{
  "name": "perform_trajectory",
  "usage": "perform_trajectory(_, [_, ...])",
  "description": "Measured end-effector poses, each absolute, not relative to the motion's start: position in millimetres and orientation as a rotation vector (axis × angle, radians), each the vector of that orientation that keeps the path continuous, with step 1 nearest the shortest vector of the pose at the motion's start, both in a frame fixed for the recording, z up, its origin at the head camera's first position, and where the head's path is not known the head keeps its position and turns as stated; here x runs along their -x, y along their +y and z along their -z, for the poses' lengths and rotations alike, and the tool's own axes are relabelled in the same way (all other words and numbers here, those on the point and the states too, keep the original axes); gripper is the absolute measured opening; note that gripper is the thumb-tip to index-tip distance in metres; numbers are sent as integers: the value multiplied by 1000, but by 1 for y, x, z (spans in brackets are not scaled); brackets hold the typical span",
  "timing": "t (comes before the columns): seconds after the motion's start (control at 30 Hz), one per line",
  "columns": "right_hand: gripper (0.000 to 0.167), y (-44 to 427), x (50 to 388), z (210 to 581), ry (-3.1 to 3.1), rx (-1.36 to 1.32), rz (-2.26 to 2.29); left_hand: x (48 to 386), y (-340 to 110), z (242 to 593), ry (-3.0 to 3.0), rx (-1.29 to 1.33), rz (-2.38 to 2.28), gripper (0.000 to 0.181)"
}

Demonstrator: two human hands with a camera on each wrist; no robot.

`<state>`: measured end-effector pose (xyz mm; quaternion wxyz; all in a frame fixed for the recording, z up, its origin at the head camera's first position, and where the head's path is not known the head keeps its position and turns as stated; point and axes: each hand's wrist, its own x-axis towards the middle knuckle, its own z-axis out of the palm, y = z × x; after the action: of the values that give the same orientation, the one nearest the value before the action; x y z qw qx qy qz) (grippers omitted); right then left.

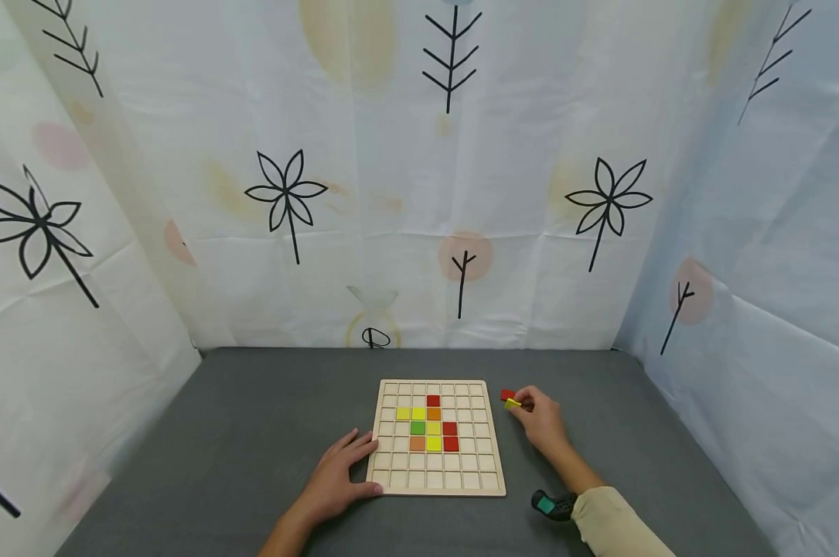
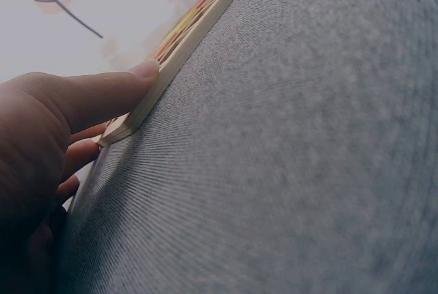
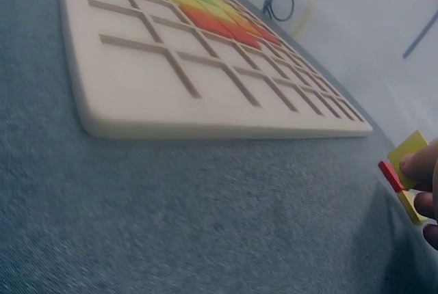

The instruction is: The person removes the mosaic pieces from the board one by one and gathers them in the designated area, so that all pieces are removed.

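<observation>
A wooden grid board [image 1: 443, 492] lies on the table, with red, yellow, orange and green square tiles in its middle cells. My left hand [image 1: 335, 476] rests at the board's near left corner, fingers extended along the left edge and thumb on the near edge. To the right of the board, my right hand [image 1: 543, 422] pinches a yellow square tile [image 3: 406, 149] between thumb and fingers. Just by those fingertips, a red tile [image 3: 391, 176] and another yellow tile [image 3: 410, 206] show on the table, partly hidden by the hand.
The grey cloth-covered table [image 1: 273, 402] meets a pale patterned curtain [image 1: 516, 155] at the back and at both sides. On the right wrist sits a black band with a green patch [image 1: 553, 506], near a beige sleeve [image 1: 617, 522].
</observation>
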<state>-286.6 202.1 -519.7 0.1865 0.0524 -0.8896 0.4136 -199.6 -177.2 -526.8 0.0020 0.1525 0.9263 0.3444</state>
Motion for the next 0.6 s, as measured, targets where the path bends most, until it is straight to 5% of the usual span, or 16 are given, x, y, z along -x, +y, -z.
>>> perform_trajectory(0.6, [14, 226, 293, 520, -2531, 51, -1167, 198, -177, 525, 2896, -473, -1093, 79])
